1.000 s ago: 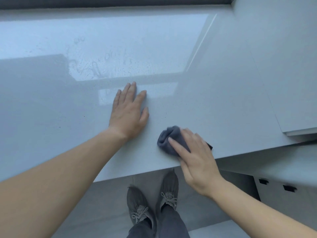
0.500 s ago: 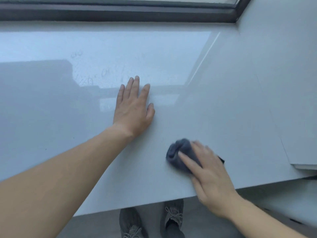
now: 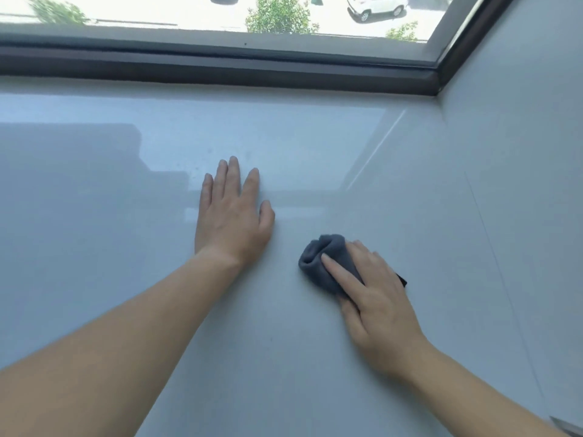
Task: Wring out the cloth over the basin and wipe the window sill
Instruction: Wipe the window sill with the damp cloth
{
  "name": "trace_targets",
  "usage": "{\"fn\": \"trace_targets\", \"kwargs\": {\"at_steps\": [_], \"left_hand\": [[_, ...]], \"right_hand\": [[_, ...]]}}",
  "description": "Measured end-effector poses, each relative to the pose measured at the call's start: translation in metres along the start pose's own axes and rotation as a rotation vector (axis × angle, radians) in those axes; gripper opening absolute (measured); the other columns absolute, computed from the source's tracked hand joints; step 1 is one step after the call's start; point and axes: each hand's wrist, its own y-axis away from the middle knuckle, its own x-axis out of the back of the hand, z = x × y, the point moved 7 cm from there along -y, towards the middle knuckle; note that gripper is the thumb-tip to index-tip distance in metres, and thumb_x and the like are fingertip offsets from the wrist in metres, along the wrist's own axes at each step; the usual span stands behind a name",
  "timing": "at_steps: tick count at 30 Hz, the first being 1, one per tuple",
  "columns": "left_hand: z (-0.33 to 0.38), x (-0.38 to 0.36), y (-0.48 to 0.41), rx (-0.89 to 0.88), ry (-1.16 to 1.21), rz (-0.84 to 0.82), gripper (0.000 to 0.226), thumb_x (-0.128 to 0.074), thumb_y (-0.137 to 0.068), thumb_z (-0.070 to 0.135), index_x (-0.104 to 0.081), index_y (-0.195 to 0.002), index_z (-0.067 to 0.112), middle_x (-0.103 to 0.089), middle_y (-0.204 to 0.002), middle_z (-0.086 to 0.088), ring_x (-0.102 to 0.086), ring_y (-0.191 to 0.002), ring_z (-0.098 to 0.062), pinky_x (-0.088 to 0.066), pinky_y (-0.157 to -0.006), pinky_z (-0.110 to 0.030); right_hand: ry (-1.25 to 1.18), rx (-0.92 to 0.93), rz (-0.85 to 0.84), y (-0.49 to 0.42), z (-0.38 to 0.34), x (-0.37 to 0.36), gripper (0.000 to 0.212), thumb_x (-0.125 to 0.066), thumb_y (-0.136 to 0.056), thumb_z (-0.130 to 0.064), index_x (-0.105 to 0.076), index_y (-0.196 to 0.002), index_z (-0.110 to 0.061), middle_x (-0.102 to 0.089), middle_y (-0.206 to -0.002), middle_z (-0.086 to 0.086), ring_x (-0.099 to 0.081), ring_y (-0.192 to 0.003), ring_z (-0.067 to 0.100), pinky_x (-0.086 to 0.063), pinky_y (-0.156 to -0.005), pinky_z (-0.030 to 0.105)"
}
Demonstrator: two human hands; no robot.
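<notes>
1. Your left hand lies flat on the window sill, fingers straight and close together, holding nothing. It has stayed planted there as a brace over the last second.
2. Your right hand presses the bunched grey cloth onto the surface, with the fingers stretched over it rather than curled round. A dark corner of it pokes out on the hand's far side.
3. What changed: the cloth has travelled inward from the sill's front edge, toward the dark window frame, which came into view as your head lifted.
4. The droplets and smears seen earlier beyond your left hand look mostly gone, though glare makes that hard to confirm.
5. I judge that wringing is done and wiping is partway through. The strip under the frame and the corner by the right wall likely remain. The basin is out of view.
</notes>
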Motion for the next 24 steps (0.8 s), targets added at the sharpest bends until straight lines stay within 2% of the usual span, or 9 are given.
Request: {"fn": "trace_targets", "kwargs": {"at_steps": [3,6,9,15,17,20,22,24], "left_hand": [[0.002,0.0,0.0,0.004,0.008,0.013,0.065,-0.024,-0.094,0.042,-0.019,-0.155,0.021,0.001,-0.167,-0.008,0.01,-0.152,-0.019,0.007,-0.123,-0.04],[0.001,0.001,-0.001,0.012,-0.006,0.027,0.067,-0.023,-0.091,0.045,-0.021,-0.154,0.021,-0.001,-0.167,-0.008,0.008,-0.153,-0.018,0.007,-0.123,-0.039],[0.002,0.001,-0.001,0.01,-0.007,0.04,0.067,-0.024,-0.091,0.045,-0.025,-0.153,0.02,-0.005,-0.166,-0.008,0.005,-0.153,-0.018,0.005,-0.123,-0.04],[0.003,0.003,-0.001,0.006,-0.027,0.035,0.068,-0.024,-0.09,0.045,-0.028,-0.153,0.019,-0.009,-0.166,-0.009,0.002,-0.153,-0.02,0.003,-0.124,-0.04],[0.002,0.002,-0.001,0.007,-0.035,0.034,0.068,-0.025,-0.09,0.045,-0.028,-0.153,0.019,-0.01,-0.166,-0.009,0.001,-0.153,-0.02,0.002,-0.124,-0.041],[0.002,0.001,-0.002,0.006,-0.046,0.034,0.068,-0.025,-0.09,0.045,-0.03,-0.152,0.018,-0.012,-0.165,-0.01,-0.001,-0.153,-0.021,0.002,-0.124,-0.041],[0.002,0.001,-0.003,0.006,-0.05,0.034,0.067,-0.025,-0.09,0.045,-0.031,-0.152,0.018,-0.014,-0.165,-0.011,-0.002,-0.153,-0.022,0.001,-0.123,-0.042],[0.002,0.0,-0.002,0.002,-0.06,0.035,0.067,-0.028,-0.09,0.044,-0.036,-0.15,0.017,-0.02,-0.163,-0.013,-0.008,-0.152,-0.025,-0.002,-0.123,-0.043]], "right_hand": [[-0.02,0.025,0.008,-0.023,0.013,0.005,0.061,-0.047,-0.086,-0.015,-0.045,-0.145,-0.029,-0.037,-0.154,0.007,-0.035,-0.141,0.033,-0.032,-0.113,0.052],[-0.012,-0.102,0.069,-0.099,0.038,0.014,0.059,-0.039,-0.089,-0.022,-0.045,-0.146,-0.03,-0.04,-0.151,0.007,-0.039,-0.137,0.032,-0.032,-0.112,0.047],[0.023,-0.207,0.156,-0.162,0.051,0.024,0.057,-0.038,-0.091,-0.022,-0.045,-0.147,-0.025,-0.046,-0.14,0.009,-0.044,-0.123,0.032,-0.032,-0.108,0.04],[0.044,-0.017,0.0,-0.117,0.036,0.013,0.06,-0.044,-0.09,-0.016,-0.041,-0.149,-0.026,-0.035,-0.155,0.009,-0.032,-0.142,0.032,-0.026,-0.117,0.048],[0.057,0.031,-0.019,-0.137,0.048,0.018,0.06,-0.044,-0.089,-0.017,-0.042,-0.149,-0.027,-0.037,-0.153,0.008,-0.034,-0.139,0.031,-0.027,-0.116,0.047],[0.084,-0.067,0.078,-0.202,0.07,0.031,0.056,-0.042,-0.093,-0.021,-0.042,-0.148,-0.029,-0.044,-0.142,0.008,-0.042,-0.125,0.032,-0.033,-0.108,0.04],[0.076,-0.177,0.131,-0.233,0.08,0.034,0.054,-0.044,-0.096,-0.02,-0.04,-0.149,-0.028,-0.044,-0.141,0.008,-0.041,-0.124,0.032,-0.029,-0.107,0.039],[0.084,-0.187,0.147,-0.238,0.075,0.029,0.054,-0.045,-0.096,-0.02,-0.041,-0.149,-0.026,-0.044,-0.14,0.01,-0.041,-0.124,0.033,-0.029,-0.108,0.04]]}}
